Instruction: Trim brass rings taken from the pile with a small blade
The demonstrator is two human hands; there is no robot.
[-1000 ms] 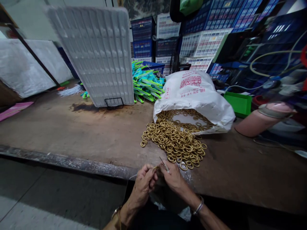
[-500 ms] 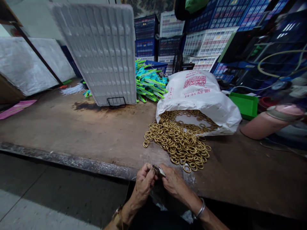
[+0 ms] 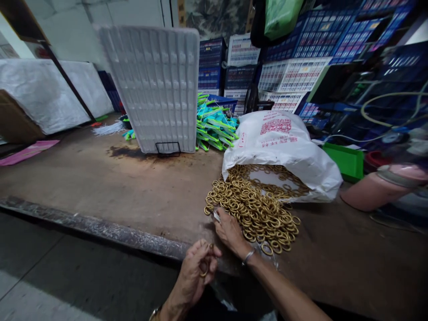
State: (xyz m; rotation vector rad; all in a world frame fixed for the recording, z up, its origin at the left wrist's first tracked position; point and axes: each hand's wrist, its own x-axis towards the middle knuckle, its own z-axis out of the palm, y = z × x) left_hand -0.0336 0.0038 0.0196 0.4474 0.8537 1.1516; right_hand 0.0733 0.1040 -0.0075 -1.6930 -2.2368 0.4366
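Observation:
A heap of brass rings point(image 3: 257, 207) spills onto the brown workbench point(image 3: 133, 191) from a white plastic sack point(image 3: 284, 142) lying on its side. My left hand point(image 3: 197, 267) is near the bench's front edge, fingers pinched on one brass ring point(image 3: 204, 269). My right hand point(image 3: 229, 229) reaches forward to the near left edge of the heap. Its fingers are curled down among the rings, with a small pale thing showing at the fingertips that I cannot make out. A metal bangle is on my right wrist.
A white moulded tray point(image 3: 157, 89) stands upright behind, with green and teal pieces point(image 3: 214, 125) beside it. Blue and white crates point(image 3: 267, 58) are stacked at the back. A green bin point(image 3: 346, 160) and a pink cylinder point(image 3: 377, 187) sit to the right.
My hands were together at the bench edge working on a small metal piece. Now my right hand has moved forward to the ring heap, while my left stays back holding a ring.

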